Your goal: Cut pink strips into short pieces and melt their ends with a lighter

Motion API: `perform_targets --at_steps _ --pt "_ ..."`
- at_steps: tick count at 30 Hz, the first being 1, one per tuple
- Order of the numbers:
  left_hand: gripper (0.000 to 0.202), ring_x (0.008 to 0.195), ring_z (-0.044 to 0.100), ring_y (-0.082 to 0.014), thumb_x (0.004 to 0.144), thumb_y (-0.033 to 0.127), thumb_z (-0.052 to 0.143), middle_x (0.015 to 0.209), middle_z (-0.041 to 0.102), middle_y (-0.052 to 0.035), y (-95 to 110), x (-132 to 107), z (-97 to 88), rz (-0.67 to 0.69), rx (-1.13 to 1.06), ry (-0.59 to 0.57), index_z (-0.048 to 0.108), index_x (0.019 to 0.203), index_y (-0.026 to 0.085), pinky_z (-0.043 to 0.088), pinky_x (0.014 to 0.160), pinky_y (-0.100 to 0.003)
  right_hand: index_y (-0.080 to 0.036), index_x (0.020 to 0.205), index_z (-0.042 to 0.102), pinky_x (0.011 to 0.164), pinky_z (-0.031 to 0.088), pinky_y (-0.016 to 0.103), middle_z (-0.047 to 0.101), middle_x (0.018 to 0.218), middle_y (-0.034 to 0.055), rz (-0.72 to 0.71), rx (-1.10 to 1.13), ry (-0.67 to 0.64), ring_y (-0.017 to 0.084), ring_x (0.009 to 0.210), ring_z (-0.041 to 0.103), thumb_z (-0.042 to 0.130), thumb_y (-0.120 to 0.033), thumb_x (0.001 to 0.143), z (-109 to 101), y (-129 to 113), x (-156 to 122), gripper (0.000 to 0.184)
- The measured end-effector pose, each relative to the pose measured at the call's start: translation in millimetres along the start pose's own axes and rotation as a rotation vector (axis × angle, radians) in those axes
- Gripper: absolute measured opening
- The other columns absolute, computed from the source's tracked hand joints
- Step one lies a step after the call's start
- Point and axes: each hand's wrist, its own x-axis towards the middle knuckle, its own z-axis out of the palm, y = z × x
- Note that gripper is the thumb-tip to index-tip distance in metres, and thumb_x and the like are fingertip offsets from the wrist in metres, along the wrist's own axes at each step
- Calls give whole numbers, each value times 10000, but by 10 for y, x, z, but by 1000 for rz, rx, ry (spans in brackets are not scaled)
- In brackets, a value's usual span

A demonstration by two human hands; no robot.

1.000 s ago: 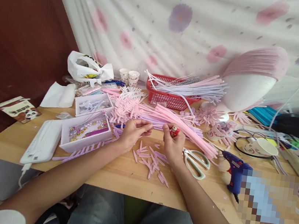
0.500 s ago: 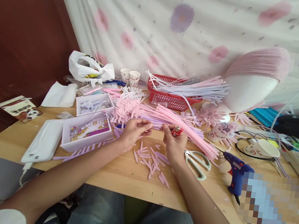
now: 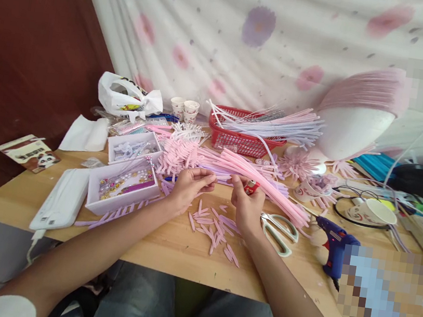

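My left hand is closed in a pinch over the table, thumb against fingertips; whatever it grips is too small to make out. Opposite it, my right hand is wrapped round a red lighter, whose metal top points up and away. A small gap separates the two sets of fingertips. Below them lie several cut pink chenille stem pieces with pointed ends. A bundle of long pink chenille stems lies just beyond my right hand. Scissors with pale handles rest beside my right wrist.
To the left are a white box of beads and gems and a power bank. A red basket of stems stands at the back. On the right are a blue glue gun, a paper cup and a white head form.
My right hand has barely shifted, with the lighter tilting slightly. My left hand keeps its pinch in the same place. The camera view has moved a little.
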Motion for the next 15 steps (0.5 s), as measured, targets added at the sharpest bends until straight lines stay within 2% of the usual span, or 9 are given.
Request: perform_targets --at_steps 3,7,9,12,15 --pt "383 659 654 -102 572 346 936 771 738 -30 -5 -4 -3 7 -11 -21 733 814 130 569 734 -264 -166 743 669 439 232 239 405 497 -64 22 31 -35 76 450 302 763 -523 773 14 -39 -15 371" --pt "515 734 671 -115 541 308 953 825 742 -5 -8 -30 12 28 -71 -86 753 999 185 563 726 -254 -180 719 634 430 216 234 371 479 -82 171 282 -74 64 433 260 799 -465 742 57 -83 -53 329" --pt "473 764 672 -120 535 319 955 819 737 -6 -16 -36 22 38 -49 -123 771 949 181 545 714 -230 -175 720 641 429 210 234 355 472 -88 247 341 -148 60 429 252 811 -450 729 74 -85 -77 324" --pt "353 699 628 -96 566 399 934 741 708 -3 -33 -25 20 88 18 -119 758 754 158 498 648 -190 -157 691 648 431 196 242 349 472 -82 290 252 -253 57 430 247 801 -467 741 76 -75 -104 349" --pt "339 675 608 -98 622 456 898 745 703 4 -49 -3 -7 150 105 -102 748 730 172 495 635 -201 -144 752 700 449 232 250 432 510 -51 177 45 -208 73 456 297 774 -491 768 52 -91 -104 355"
